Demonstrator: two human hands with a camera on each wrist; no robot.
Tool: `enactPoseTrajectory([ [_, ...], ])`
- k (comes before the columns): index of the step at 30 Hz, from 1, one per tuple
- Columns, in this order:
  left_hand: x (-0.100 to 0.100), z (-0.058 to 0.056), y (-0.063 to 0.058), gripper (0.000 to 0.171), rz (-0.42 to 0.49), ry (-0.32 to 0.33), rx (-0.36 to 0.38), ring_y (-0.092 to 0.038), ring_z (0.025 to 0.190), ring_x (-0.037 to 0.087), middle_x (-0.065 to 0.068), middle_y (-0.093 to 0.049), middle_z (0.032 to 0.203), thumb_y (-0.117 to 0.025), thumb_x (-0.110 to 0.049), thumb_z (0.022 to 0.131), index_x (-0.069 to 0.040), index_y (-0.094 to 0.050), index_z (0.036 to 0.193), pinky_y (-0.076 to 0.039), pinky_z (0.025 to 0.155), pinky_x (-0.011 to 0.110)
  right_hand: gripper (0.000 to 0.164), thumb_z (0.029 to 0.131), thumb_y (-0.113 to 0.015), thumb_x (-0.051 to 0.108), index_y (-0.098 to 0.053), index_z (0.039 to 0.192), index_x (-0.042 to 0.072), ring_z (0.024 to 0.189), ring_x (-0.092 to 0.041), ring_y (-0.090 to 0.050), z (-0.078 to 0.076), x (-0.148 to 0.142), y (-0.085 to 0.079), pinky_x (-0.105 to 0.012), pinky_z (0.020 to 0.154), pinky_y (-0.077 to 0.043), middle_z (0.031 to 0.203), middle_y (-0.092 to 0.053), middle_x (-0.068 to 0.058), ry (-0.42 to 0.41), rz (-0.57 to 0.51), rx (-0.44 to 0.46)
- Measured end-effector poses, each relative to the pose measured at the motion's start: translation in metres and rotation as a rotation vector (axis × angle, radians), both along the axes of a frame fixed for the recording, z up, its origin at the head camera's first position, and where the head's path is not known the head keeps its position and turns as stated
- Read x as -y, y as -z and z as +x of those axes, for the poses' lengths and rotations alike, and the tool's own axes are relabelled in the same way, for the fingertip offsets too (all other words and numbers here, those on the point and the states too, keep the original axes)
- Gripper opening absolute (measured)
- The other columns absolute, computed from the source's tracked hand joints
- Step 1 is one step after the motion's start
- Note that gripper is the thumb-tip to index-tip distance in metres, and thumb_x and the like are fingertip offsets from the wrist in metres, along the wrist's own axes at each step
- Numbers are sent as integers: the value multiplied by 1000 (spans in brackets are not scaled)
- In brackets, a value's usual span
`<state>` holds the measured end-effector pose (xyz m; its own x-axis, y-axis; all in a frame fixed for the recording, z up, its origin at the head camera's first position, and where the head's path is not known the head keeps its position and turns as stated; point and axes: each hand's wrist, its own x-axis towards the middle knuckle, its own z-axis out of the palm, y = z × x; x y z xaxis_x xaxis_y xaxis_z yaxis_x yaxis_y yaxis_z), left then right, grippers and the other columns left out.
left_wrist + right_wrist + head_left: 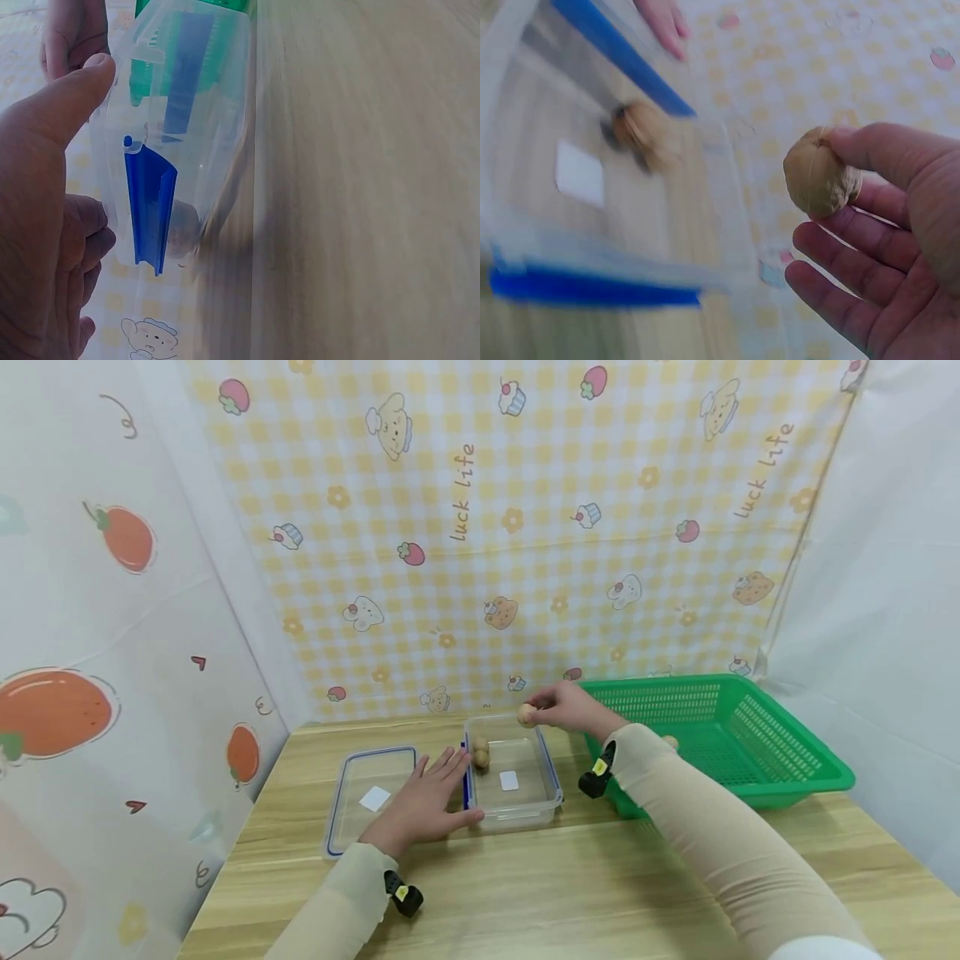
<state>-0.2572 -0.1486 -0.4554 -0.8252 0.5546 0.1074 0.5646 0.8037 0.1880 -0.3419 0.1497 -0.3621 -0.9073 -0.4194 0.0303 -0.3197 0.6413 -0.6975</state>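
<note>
A walnut [819,172] is pinched between the thumb and fingers of my right hand [572,708], above the far right corner of a clear plastic box [517,814]. Inside that box, along its left side, lie walnuts [481,755], blurred in the right wrist view; a white square label [509,781] shows on its floor. My left hand [427,802] rests against the box's left edge with its fingers straight and spread. Seen from the left wrist, the thumb and fingers lie along the rim, and a blue latch flap [150,206] hangs from the wall.
A clear lid [337,814] with a blue seal lies left of the box, partly behind my left hand. On the right stands a green plastic basket [806,760] with a walnut [670,742] visible in it, beside my right forearm. A patterned cloth [517,568] hangs behind the table.
</note>
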Motion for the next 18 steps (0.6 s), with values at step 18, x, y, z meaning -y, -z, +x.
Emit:
enactPoseTrajectory([
  [18, 0, -2, 3, 99, 19, 2, 2, -9, 156, 21, 5, -18, 168, -43, -77, 92, -11, -20, 163, -2, 123, 56, 30, 90, -77, 14, -74, 117, 1, 97, -18, -69, 19, 59, 50, -37, 86, -58, 107, -75, -8, -43, -61, 9],
])
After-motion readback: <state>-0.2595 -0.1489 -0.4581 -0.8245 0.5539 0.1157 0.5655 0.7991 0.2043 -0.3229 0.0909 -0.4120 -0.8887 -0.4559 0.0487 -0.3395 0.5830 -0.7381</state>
